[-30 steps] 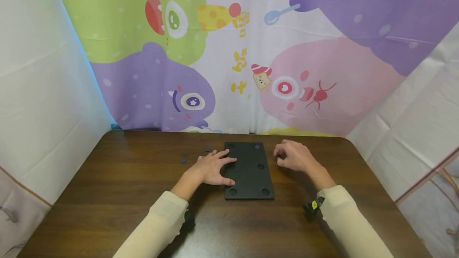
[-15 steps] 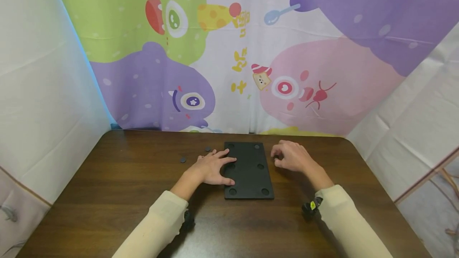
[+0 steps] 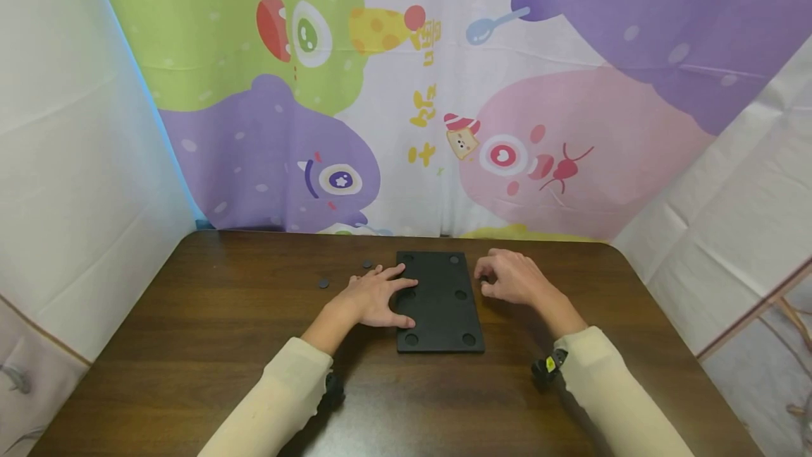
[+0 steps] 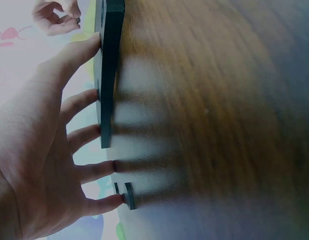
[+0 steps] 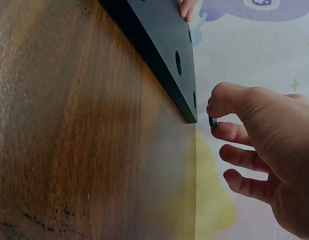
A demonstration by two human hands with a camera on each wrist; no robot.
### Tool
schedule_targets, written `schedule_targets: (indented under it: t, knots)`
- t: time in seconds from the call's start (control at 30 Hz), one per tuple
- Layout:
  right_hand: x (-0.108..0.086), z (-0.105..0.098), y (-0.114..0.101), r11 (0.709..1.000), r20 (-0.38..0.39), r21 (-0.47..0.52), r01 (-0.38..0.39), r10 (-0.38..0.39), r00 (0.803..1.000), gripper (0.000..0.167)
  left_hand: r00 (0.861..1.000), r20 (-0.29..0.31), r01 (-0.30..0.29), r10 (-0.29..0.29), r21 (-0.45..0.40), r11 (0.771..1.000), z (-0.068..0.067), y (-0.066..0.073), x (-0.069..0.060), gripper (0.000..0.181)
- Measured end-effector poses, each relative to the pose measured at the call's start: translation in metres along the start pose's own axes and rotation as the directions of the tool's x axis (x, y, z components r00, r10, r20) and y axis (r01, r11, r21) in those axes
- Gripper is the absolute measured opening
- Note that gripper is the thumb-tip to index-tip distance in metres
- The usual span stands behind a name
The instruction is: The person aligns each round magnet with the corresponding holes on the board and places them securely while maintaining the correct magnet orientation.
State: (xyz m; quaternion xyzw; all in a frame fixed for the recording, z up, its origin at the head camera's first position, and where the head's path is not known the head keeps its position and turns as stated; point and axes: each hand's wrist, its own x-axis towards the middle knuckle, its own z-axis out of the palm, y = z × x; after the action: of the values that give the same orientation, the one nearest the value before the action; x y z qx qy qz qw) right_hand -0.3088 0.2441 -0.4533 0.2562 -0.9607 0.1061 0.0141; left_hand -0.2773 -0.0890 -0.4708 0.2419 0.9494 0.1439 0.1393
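A flat black rectangular board [image 3: 440, 309] with round recesses lies on the table. My left hand [image 3: 376, 300] rests on its left edge, fingers spread straight, thumb and some fingertips touching the board. Off the board's right side, my right hand [image 3: 515, 276] pinches a small dark disc [image 5: 212, 122] between thumb and index finger; its other fingers are loosely bent. Two similar discs lie left of the board, one dark disc [image 3: 323, 283] farther out and another disc [image 3: 367, 264] close to the left fingertips. Part of the board's left side is hidden under the left hand.
The brown wooden table [image 3: 209, 344] ends at a printed cartoon curtain [image 3: 406, 90] behind it. White cloth walls [image 3: 82, 161] stand on both sides. A small black device [image 3: 548, 365] is worn at the right wrist.
My right hand has moved slightly left, closer to the board's right edge, with the disc between its fingertips. The left hand and the board stay practically where they were.
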Motion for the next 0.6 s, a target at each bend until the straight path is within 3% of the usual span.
schedule_targets:
  t: [0.6]
  knots:
    - [0.0, -0.002, -0.011, 1.0, -0.001, 0.004, 0.027, -0.027, 1.0, 0.013, 1.0, 0.001, -0.002, 0.002, -0.01, 1.0, 0.0, 0.0, -0.002, 0.084]
